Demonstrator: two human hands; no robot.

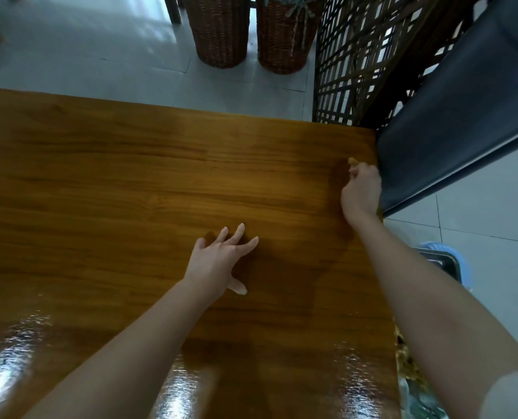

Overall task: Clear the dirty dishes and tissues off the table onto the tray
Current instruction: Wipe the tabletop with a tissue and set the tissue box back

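Right hand (361, 192) works the far right edge of the wooden table (130, 176), fingers curled, pinching a small yellowish scrap (352, 160), possibly tissue. Left hand (218, 264) lies spread flat on the table, holding nothing.

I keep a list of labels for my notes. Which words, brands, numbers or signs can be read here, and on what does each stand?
None: no text shows on the table, the baskets, the lattice screen or the dark seat.
The yellow scrap pinched by the right hand is too small to tell.
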